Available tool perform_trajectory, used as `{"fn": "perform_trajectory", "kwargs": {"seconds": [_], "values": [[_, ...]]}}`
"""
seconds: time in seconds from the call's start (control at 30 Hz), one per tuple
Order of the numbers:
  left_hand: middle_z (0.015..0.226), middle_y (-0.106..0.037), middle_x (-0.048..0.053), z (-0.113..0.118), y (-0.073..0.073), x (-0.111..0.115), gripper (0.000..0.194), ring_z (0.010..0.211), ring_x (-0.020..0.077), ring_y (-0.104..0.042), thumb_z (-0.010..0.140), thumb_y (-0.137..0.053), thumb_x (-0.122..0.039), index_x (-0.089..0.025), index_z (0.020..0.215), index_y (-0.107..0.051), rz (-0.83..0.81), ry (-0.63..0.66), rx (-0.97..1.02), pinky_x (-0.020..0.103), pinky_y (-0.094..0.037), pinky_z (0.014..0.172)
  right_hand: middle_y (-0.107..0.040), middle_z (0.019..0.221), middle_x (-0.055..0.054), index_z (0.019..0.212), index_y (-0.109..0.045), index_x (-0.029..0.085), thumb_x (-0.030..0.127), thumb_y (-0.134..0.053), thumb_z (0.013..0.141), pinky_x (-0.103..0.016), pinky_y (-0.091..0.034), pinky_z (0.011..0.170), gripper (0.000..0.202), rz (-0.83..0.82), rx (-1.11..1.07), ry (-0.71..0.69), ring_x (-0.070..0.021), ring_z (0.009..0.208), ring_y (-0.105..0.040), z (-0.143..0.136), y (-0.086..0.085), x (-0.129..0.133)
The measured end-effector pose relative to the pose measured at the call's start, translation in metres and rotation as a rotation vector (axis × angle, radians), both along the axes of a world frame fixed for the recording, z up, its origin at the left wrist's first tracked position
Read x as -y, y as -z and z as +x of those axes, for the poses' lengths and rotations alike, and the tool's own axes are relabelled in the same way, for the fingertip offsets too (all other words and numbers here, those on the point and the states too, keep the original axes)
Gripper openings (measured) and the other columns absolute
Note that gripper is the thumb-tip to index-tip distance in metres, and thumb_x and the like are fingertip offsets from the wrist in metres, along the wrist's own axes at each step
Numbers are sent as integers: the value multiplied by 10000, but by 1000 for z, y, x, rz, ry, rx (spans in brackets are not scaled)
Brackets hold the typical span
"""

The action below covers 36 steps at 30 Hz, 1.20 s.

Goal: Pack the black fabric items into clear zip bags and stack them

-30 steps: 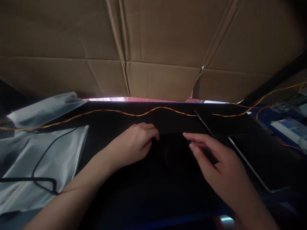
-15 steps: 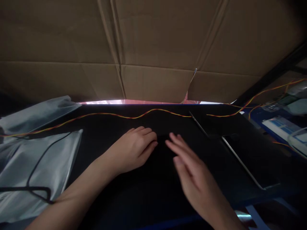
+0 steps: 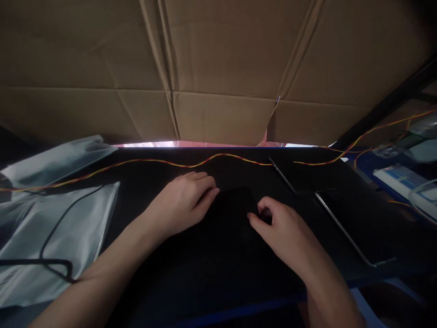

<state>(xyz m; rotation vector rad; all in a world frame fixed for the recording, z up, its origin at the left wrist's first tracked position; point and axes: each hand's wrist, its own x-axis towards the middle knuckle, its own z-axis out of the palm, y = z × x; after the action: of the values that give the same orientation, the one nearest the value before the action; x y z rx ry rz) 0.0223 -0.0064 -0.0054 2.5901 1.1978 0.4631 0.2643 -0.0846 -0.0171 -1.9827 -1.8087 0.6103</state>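
Between my hands is a flat black slab [image 3: 235,207], like a phone or tablet, hard to make out against the black surface. My left hand [image 3: 184,200] has its fingers curled and thumb pressed in at the slab's left edge. On the right edge, my right hand [image 3: 287,237] is bent into a pinch, thumb and forefinger tips at the slab. To the right lie two dark, thin devices with pale edges: a smaller tablet-like one [image 3: 293,175] farther back and a larger one [image 3: 355,228] nearer.
A red-and-yellow twisted wire [image 3: 150,160] runs across the back of the black table [image 3: 164,282]. Clear plastic bags [image 3: 61,232] and a black cable [image 3: 44,262] lie left. A cardboard sheet [image 3: 218,59] stands behind. A blue-and-white box [image 3: 406,182] sits right.
My right hand has gone from outstretched fingers to a pinch at the slab's right edge, moving slightly right. My left hand has shifted slightly left and back.
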Motion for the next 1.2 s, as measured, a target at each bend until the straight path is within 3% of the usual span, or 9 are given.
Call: {"fn": "perform_trajectory", "kwargs": {"seconds": [0.17,0.3,0.47,0.6,0.7,0.77,0.87,1.03,1.2], "values": [[957,-704,59,-5,2,-1,346,903,261,-690,1125,-459,-439,-211,961,-662,-51,-128,-77,385,-507,779,-714,750,4,888,-640,272,358,-676,894,-295,-444,514,93,139,-40,12,-199,626,-674,43,-3,-10],[964,-699,78,-8,8,-1,338,853,281,-693,1110,-497,-438,-205,912,-643,-86,-226,-163,375,-452,706,-770,913,-47,1019,-679,255,380,-698,883,-317,-489,557,186,205,92,54,-230,715,-728,63,-24,-8],[954,-725,46,-4,8,1,219,808,241,-709,1095,-529,-340,-220,954,-645,-155,-187,-178,338,-425,671,-764,894,-40,999,-681,283,250,-731,892,-345,-427,532,122,338,321,16,-259,667,-713,-3,-54,2],[852,-728,21,-5,8,0,150,723,209,-695,1045,-563,-238,-221,917,-639,-206,-155,-165,312,-402,621,-773,941,-53,1000,-684,259,309,-760,951,-355,-465,495,103,335,144,-173,-248,653,-718,-57,-57,8],[832,-734,21,-9,8,-4,189,718,209,-707,1031,-529,-200,-222,892,-655,-211,-166,-140,308,-412,622,-797,1019,-6,1108,-723,320,344,-584,1095,-330,-610,604,141,249,-192,-324,-210,796,-785,-50,-51,8],[882,-750,39,-12,7,-7,205,778,238,-729,1045,-492,-213,-222,944,-670,-167,-211,-104,330,-436,667,-802,1173,7,1232,-717,372,312,-502,1132,-322,-677,736,244,255,-329,-308,-190,937,-811,-27,-42,8],[1033,-763,65,-11,2,-5,231,896,275,-740,1079,-427,-245,-223,1088,-656,-71,-278,-33,372,-474,748,-786,1318,2,1283,-719,386,314,-595,1098,-397,-696,922,234,348,-205,-230,-233,1171,-784,4,-23,9],[1093,-729,41,2,4,8,290,886,239,-730,1100,-519,-487,-228,1164,-632,-80,-147,68,372,-550,777,-643,1601,-75,1456,-685,256,302,-602,1089,-645,-500,1241,379,347,54,-482,-340,1534,-547,-8,10,22],[1145,-706,94,6,23,10,197,927,273,-742,1055,-579,-275,-165,1214,-616,-73,-57,2,426,-599,815,-635,1602,-94,1539,-628,153,203,-487,1111,-640,-480,1262,454,275,68,-522,-332,1558,-514,-30,26,29]]}}
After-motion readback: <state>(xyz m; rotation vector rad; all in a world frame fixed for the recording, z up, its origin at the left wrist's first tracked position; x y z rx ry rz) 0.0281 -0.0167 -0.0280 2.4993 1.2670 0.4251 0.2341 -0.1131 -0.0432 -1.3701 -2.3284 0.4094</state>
